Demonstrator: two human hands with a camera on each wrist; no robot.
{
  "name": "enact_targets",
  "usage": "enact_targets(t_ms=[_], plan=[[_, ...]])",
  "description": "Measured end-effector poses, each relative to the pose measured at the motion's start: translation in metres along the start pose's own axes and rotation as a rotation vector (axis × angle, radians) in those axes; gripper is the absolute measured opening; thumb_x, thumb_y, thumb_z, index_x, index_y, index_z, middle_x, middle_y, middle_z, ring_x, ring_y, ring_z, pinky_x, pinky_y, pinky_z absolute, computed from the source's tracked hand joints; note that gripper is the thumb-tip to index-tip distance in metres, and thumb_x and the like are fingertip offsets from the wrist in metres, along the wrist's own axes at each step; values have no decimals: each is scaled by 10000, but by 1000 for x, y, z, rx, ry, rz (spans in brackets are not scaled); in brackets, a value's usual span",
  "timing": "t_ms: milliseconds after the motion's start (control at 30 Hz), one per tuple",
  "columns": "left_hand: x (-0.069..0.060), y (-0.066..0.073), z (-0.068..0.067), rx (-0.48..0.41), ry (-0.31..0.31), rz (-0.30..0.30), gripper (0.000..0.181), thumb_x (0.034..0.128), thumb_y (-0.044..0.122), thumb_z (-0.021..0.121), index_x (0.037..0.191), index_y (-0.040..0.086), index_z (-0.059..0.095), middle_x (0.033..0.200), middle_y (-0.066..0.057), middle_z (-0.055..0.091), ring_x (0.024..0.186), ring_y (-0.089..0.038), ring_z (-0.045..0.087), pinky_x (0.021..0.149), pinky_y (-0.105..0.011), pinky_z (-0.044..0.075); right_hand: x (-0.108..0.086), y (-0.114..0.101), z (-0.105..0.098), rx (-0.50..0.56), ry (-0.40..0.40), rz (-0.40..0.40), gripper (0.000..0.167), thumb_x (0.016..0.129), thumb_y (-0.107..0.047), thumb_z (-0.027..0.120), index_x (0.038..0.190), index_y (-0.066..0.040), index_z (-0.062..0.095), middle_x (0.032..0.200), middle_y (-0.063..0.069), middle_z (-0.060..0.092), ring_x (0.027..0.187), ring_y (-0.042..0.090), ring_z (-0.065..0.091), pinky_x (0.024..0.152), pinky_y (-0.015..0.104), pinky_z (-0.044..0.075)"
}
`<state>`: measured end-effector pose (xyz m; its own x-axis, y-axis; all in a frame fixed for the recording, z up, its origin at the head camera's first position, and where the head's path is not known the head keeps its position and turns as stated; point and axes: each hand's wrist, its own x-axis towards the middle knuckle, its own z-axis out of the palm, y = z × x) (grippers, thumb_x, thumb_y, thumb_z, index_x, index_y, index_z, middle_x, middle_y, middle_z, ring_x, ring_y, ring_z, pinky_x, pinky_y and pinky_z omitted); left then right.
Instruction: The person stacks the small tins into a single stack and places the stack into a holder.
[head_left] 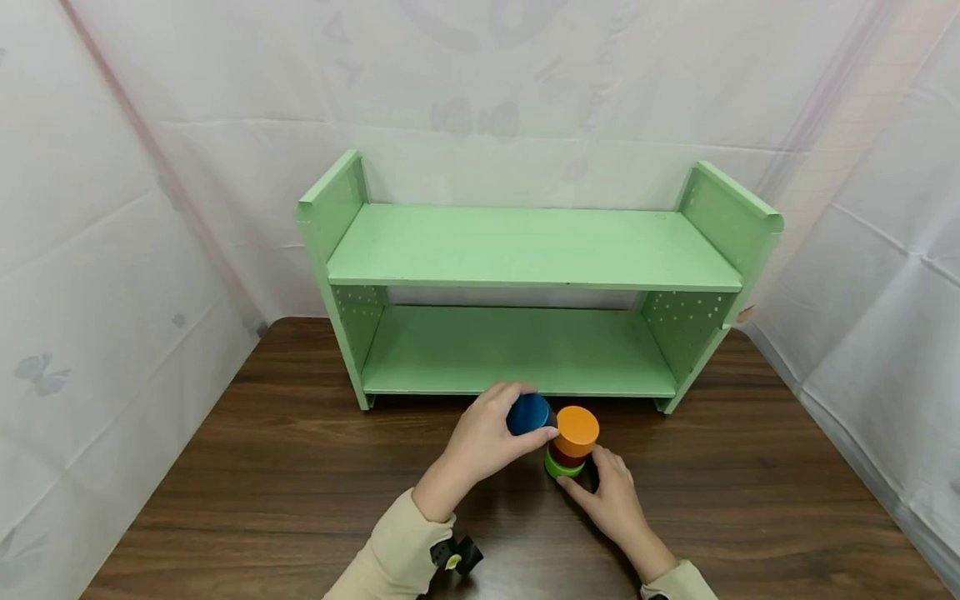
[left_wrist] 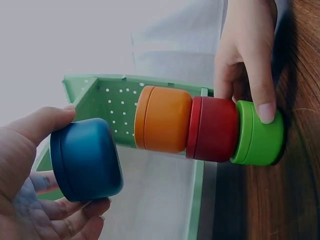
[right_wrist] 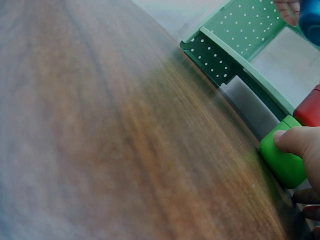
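A green jar stands on the table with a red jar on it and an orange jar on top of the red one. My right hand grips the green jar at the base, thumb on its near side. My left hand holds a blue jar between thumb and fingers, to the left of the orange jar. In the left wrist view a gap shows between the blue and orange jars. The right wrist view catches the green jar under my right thumb.
Behind the jars stands a light green two-tier shelf with perforated side panels. The dark wooden table extends to both sides. Pale cloth hangs behind and beside it.
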<state>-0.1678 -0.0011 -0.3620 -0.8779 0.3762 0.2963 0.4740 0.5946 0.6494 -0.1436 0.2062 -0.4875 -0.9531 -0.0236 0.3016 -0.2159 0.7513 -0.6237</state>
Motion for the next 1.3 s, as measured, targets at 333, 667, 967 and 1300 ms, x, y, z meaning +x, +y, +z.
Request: enact_targets(t_ms=[333,667,967,1300], plan=[[8,7,3,13,-29,7,536,838,444,699,1276,168,565,1287,-53,571,1090,-252,583,845,-399,539,0,2,0,-3,-6,-4,521,778,-262,785,1211,-64,572,1135,121,632,1019,303,548,884,556,407],[14,16,10,34,-52,53,539,838,444,698,1274,156,566,1265,-48,581,1087,-227,578,839,-363,537,1,2,1,-3,3,-21,512,777,-252,786,1208,-70,577,1136,113,633,1012,290,549,875,541,411],[15,18,15,75,-70,85,534,845,459,684,1259,140,575,1220,-50,594,1048,-218,590,823,-340,538,1,3,2,-1,10,-31,505,777,-259,786,1203,-80,583,1114,91,637,991,266,548,865,525,412],[20,19,19,121,-93,108,538,855,478,665,1270,150,566,1227,-52,587,1074,-214,578,853,-353,527,1,5,3,1,1,-20,503,783,-274,778,1206,-89,579,1127,90,629,1001,263,541,869,533,406]])
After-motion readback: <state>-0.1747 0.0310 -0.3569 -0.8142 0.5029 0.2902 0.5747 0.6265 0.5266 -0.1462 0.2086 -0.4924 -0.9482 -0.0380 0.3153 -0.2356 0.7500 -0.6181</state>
